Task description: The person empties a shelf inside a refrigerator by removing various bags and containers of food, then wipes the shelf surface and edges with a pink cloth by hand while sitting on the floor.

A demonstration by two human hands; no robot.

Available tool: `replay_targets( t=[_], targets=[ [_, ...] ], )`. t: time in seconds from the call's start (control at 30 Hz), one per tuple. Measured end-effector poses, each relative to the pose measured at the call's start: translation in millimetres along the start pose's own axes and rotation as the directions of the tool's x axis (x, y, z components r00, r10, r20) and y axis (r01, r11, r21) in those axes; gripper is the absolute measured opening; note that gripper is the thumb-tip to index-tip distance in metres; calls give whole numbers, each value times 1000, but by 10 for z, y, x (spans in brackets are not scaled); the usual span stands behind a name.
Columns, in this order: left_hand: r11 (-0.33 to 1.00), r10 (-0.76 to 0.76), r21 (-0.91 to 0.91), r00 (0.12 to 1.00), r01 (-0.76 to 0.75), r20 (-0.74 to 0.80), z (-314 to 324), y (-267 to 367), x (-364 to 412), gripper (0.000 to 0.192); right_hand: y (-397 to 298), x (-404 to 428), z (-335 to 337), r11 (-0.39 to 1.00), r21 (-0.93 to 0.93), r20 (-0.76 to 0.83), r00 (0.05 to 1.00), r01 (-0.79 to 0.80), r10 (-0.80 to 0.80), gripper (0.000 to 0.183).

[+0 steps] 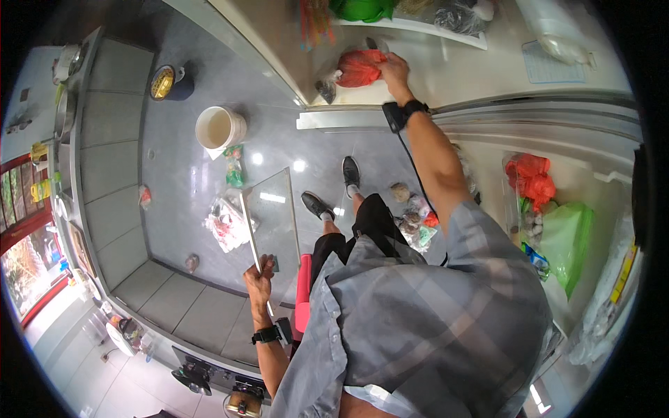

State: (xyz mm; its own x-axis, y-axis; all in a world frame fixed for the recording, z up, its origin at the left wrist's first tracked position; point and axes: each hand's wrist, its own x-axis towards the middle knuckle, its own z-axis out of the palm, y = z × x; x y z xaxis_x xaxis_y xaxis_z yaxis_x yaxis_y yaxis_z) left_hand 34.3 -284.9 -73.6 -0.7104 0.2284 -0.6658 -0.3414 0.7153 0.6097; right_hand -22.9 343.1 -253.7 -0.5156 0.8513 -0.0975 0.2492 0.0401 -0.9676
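Note:
My left hand (260,277) grips the white edge of a clear refrigerator shelf panel (272,209), which is held tilted over the floor. My right hand (394,72) reaches inside the opened refrigerator compartment (444,73), its fingers on a red plastic bag (359,68). Beside that bag lies a small clear bag with dark contents (326,90). A shelf with a white edge (413,26) holds a green bag (362,8) and other bags above. The refrigerator door (562,157) stands open at the right, with red bags (532,175) and a light green bag (567,243) in it.
On the floor stand a white bucket (220,129) and a dark bin (172,83). A white and red plastic bag (227,222), a green packet (234,167) and several bagged items (415,214) lie near my feet. A red stool (302,295) is beside my leg; grey cabinets (112,157) line the left.

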Motion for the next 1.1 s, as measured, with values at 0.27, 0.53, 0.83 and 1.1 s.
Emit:
replay_targets(
  t=[0.27, 0.53, 0.83, 1.1],
  targets=[
    [989, 124, -76, 990, -129, -62, 29, 191, 235, 31, -246, -747, -689, 553, 821, -17, 961, -144, 276, 28],
    [976, 218, -14, 975, -219, -28, -12, 251, 397, 27, -750, -1309, -857, 209, 970, 59, 959, -120, 278, 33],
    [967, 256, 2, 966, -256, 25, -5, 255, 370, 25, -1482, -1608, -874, 225, 974, -28, 997, 11, 73, 32],
    [977, 211, -21, 977, -211, 34, -13, 232, 319, 36, -2307, -1726, -979, 166, 986, -58, 938, 1, 342, 40]
  ],
)
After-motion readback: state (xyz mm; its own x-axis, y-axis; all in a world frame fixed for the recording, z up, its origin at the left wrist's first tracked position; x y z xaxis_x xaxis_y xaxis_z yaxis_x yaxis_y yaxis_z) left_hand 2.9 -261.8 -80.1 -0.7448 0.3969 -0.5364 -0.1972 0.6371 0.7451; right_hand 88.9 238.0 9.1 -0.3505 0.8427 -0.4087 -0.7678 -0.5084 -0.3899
